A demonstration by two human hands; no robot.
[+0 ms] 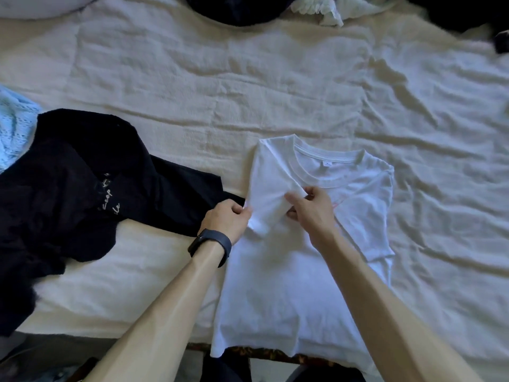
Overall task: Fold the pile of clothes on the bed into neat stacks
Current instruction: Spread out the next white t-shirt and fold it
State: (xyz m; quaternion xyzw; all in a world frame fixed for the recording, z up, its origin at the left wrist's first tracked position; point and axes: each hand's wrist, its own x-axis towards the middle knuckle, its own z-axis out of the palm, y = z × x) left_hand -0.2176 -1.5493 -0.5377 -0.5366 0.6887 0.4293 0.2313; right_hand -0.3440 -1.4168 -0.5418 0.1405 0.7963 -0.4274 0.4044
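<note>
Two bare hands worked one white T-shirt (316, 257) at the near edge of the bed, where we saw it lying flat on the cream bedsheet (248, 92), collar toward the far side and hem hanging just over the near edge. The shirt's left sleeve (264, 194) was turned in over the chest. The left hand (228, 220), with a dark wristband (212, 245) on its wrist, pinched the cuff of that sleeve between thumb and curled fingers. The right hand (311, 208), just beside it and below the collar, gripped the same fold of white cloth, thumb on top and fingers tucked under. Both forearms reached in from the near side, the right one crossing the shirt's body.

To the left, touching the shirt's edge behind the left hand, we noted a black top (82, 188) spread loosely, unfolded, with pale script lettering on its front. A light blue knit garment (13, 125) showed at the far-left margin, partly under the black top. Along the far side of the bed we made out a dark garment (237, 9), a white ruffled piece (319, 9) just right of it, and more dark cloth (454, 12) in the far-right corner, all well apart from the shirt.
</note>
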